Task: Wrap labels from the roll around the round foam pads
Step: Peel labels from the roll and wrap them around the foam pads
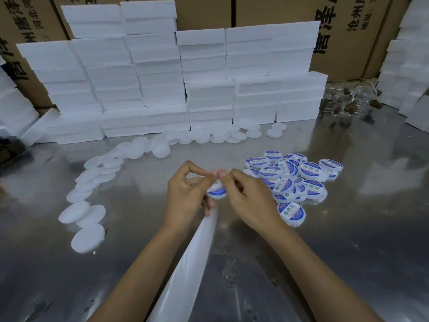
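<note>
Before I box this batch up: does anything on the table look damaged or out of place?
Nothing stands out. Plain foam pads trail along the left, labelled pads sit heaped on the right, and both hands hold one pad above the backing strip.

Both hands (189,185) (249,194) pinched together, fingertips touching

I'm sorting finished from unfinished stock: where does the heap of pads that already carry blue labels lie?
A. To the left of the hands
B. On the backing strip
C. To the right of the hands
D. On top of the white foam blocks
C: the labelled pads are heaped beside the right hand; the plain foam pads trail off to the left.
</note>
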A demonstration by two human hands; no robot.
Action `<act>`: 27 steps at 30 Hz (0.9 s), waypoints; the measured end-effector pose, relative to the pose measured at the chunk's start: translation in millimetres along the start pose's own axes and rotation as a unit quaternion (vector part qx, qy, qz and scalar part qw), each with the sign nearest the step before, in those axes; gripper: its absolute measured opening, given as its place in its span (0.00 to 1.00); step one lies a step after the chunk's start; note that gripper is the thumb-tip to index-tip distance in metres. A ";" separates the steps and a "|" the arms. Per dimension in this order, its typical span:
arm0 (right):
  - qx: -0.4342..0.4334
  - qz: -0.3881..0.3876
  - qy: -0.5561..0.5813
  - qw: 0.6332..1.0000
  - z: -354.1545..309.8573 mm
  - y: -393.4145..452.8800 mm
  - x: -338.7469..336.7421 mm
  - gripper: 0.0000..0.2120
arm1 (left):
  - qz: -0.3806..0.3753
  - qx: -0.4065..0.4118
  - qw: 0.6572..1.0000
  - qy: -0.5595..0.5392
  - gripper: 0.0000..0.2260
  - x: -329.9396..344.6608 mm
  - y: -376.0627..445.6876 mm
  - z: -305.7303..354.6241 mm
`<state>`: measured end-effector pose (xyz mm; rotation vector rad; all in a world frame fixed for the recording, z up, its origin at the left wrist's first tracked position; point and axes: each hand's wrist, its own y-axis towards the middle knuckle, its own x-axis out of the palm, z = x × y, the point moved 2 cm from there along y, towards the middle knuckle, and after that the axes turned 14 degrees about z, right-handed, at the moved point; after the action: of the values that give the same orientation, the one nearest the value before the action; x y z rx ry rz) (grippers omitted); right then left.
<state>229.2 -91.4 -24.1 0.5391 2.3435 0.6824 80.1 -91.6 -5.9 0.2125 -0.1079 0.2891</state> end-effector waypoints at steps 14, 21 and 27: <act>-0.011 -0.053 0.017 0.998 1.9 -0.7 1.7 0.24 | -0.001 0.025 1.000 0.013 0.07 -2.7 6.6 -0.8; 0.069 -0.085 0.112 0.988 0.8 3.3 0.2 0.30 | 0.023 0.065 0.997 0.022 0.10 -1.2 1.6 3.5; 0.148 0.050 0.011 0.988 20.8 22.2 -19.5 0.26 | 0.021 0.083 0.995 0.053 0.09 1.6 1.2 2.0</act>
<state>261.5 -77.4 -16.1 0.7873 2.4681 0.3854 81.1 -90.5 -3.5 0.3596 0.0170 0.3504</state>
